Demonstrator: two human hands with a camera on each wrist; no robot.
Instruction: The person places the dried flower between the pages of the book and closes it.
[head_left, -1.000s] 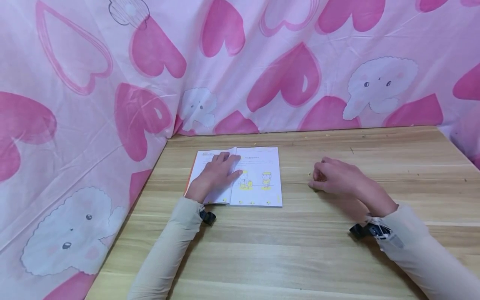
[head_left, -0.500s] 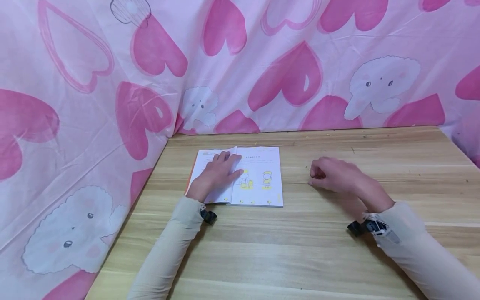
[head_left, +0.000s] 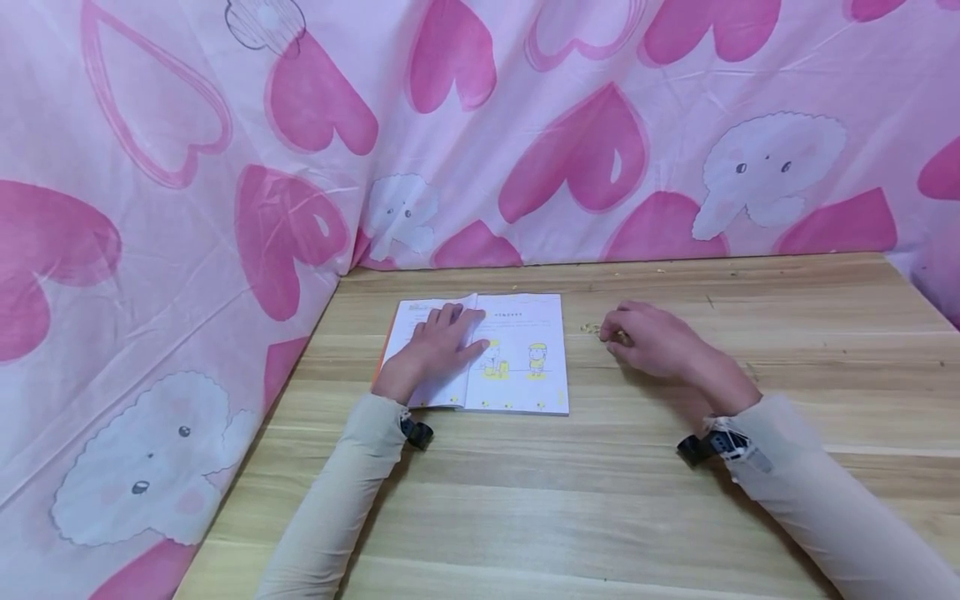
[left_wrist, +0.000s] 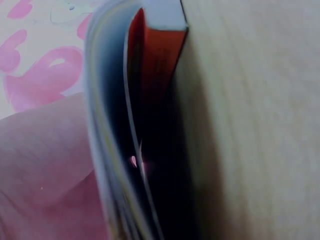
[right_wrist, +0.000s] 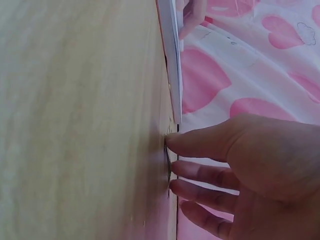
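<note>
An open book [head_left: 517, 392] with cartoon figures lies on the wooden table [head_left: 525, 500]. My left hand [head_left: 435, 346] rests spread across its left page and the middle fold. In the left wrist view, curved pages [left_wrist: 107, 150] stand apart from an orange edge [left_wrist: 160, 55], beside the side of my hand [left_wrist: 47, 155]. Right of the book, my right hand [head_left: 656, 337] has its curled fingertips down at the table, around small gold-coloured pieces. More such pieces [head_left: 590, 329] lie just left of the fingers; their kind is too small to tell. A thin dark edge [right_wrist: 167, 157] shows at the fingertips [right_wrist: 175, 140].
Pink heart-patterned cloth [head_left: 450, 192] hangs behind the table and along its left side. Tiny crumbs [head_left: 660, 271] and a dark sliver [head_left: 709, 301] lie towards the back. A black wrist camera [head_left: 697, 450] sits on my right wrist.
My right hand has moved left towards the book, and a scatter of small gold-coloured pieces now shows left of its fingers. My left hand stays on the book.
</note>
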